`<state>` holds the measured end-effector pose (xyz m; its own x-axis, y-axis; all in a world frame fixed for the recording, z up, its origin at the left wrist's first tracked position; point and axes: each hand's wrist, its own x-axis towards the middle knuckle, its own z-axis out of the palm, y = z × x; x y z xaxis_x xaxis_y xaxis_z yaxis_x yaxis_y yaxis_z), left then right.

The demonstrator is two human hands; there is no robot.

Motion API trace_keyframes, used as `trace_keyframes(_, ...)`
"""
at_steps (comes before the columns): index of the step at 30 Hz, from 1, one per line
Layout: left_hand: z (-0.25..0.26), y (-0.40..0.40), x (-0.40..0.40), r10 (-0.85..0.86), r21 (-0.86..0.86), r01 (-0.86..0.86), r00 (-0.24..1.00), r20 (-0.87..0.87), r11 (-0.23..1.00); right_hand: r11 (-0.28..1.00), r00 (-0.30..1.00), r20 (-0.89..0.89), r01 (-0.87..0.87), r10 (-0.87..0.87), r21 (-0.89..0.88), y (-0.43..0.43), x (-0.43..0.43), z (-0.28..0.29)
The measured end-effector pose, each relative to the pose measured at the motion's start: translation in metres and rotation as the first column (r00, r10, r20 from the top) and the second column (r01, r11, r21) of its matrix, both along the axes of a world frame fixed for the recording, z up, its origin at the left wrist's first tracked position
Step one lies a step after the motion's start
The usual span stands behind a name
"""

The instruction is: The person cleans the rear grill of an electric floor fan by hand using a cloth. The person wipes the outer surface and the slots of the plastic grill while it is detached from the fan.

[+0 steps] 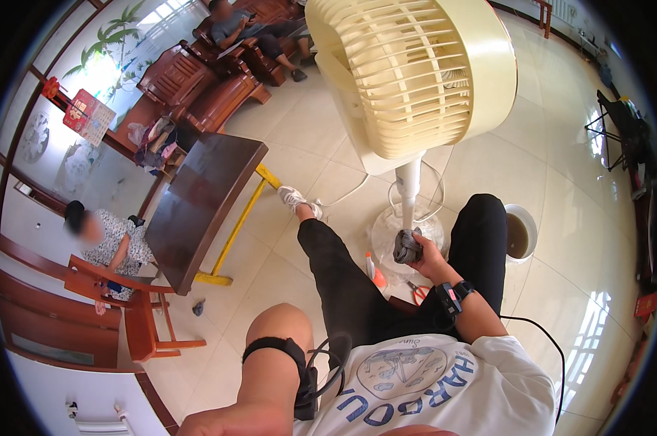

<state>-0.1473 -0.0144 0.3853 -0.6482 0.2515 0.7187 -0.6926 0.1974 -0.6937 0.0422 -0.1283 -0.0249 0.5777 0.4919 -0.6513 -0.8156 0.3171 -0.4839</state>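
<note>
My right hand (429,258) grips a bunched grey cloth (408,246) in front of the lower white pole (408,185) of a standing fan. Whether the cloth touches the pole cannot be told. Above it the cream fan head (410,82) shows its slatted grille. The round base (380,240) stands on the floor between my legs, with what looks like clear plastic on it. My left arm is bent up towards the camera, a black strap around it; my left hand (214,424) is mostly cut off at the bottom edge, fingers unseen.
A white bucket (530,234) of murky water stands beside my right knee. Near the base lie an orange-and-white spray bottle (376,273) and orange-handled scissors (419,294). A dark tabletop (208,191) tilts at left. One person sits beside it, another on a wooden sofa (214,92).
</note>
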Motion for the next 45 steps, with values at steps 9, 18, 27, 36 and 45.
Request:
trace_keyframes(9,-0.016,0.01,-0.021,0.143,0.041,-0.138,0.962,-0.232,0.99,1.0,1.0,-0.008,0.003,-0.003,0.023,0.002,0.0,-0.004)
trace_keyframes(18,-0.012,0.001,-0.008,-0.023,0.039,0.027,0.993,-0.118,0.999,1.0,1.0,-0.009,-0.007,0.007,-0.008,0.003,-0.001,-0.002)
trace_keyframes(27,-0.025,0.007,-0.032,0.195,-0.01,-0.212,0.916,-0.351,0.977,0.999,0.999,0.014,-0.031,0.032,-0.005,0.002,-0.002,0.002)
trace_keyframes(36,-0.009,-0.016,-0.001,-0.122,-0.193,0.133,0.99,0.067,0.972,1.0,1.0,0.011,-0.001,0.001,0.028,0.001,-0.002,-0.002)
trace_keyframes(45,-0.029,0.002,-0.031,0.234,0.112,-0.206,0.818,-0.525,0.972,0.999,1.0,-0.017,0.012,-0.011,0.045,0.002,-0.001,0.002)
